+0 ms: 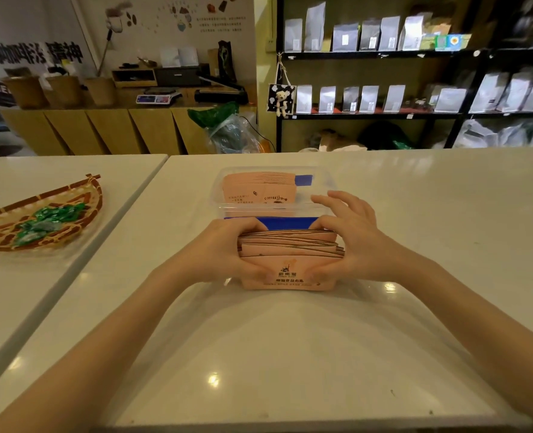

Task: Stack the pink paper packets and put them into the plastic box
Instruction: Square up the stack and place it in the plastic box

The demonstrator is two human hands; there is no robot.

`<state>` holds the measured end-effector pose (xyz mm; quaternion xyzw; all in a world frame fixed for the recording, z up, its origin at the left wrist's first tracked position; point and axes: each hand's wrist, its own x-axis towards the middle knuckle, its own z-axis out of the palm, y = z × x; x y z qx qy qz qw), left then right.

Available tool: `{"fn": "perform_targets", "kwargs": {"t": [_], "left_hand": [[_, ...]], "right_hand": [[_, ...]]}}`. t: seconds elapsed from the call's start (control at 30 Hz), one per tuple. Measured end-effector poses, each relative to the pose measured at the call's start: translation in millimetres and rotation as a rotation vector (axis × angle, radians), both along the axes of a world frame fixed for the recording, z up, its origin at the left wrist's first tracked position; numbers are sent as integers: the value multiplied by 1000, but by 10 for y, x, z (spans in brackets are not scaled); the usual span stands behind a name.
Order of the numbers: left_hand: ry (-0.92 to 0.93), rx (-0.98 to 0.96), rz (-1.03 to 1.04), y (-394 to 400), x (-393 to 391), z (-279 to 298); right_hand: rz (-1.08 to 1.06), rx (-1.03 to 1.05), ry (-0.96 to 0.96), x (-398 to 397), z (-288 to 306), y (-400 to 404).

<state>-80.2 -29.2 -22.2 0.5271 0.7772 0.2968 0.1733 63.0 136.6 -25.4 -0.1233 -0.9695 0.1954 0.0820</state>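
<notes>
A stack of pink paper packets point(290, 260) stands on edge at the centre of the frame, on the white worktop point(290, 354), just in front of the clear plastic box point(271, 207); their top edges are uneven, some packets riding higher than others, and something blue point(271, 222) shows just behind them. The left hand point(224, 254) presses against the stack's left end with its thumb on the front packet; the right hand point(349, 245) presses the right end, its fingers partly spread and curled over the top; together they squeeze the bundle between them. The box already holds a row of pink packets point(255, 189) standing toward its left side, with open room at the right.

The likely step is squaring the stack before lifting it in. The risk, as I judge it, lies in that ragged top: if the squeeze loosens during the lift, the middle packets could slip out and fan across the worktop; a bundle too wide could also catch the box's near rim. A woven tray of green sweets point(40, 217) sits well apart at the left.
</notes>
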Motion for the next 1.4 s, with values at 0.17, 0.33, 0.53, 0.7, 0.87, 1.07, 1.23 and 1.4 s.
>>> {"fn": "perform_targets", "kwargs": {"t": [0.17,0.33,0.53,0.7,0.87,1.07,1.23,1.4], "left_hand": [[-35,-17,6,-78,-46,-45],[-117,-46,17,-110,-73,-57],[-202,-35,55,-132,-105,-122],[-280,25,38,-143,-54,-244],[-308,198,46,-89,97,-304],[-272,317,47,-47,155,-345],[-241,307,53,-70,159,-306],[-231,270,89,-94,139,-294]], "right_hand": [[17,-34,-6,65,-17,39],[23,-58,-11,116,-49,108],[5,-44,0,148,-137,182],[7,-47,38,147,-212,141],[-81,8,75,101,-329,-8],[-157,-48,199,71,-365,-66],[-128,2,226,71,-346,-13],[-102,-48,226,88,-309,69]]}}
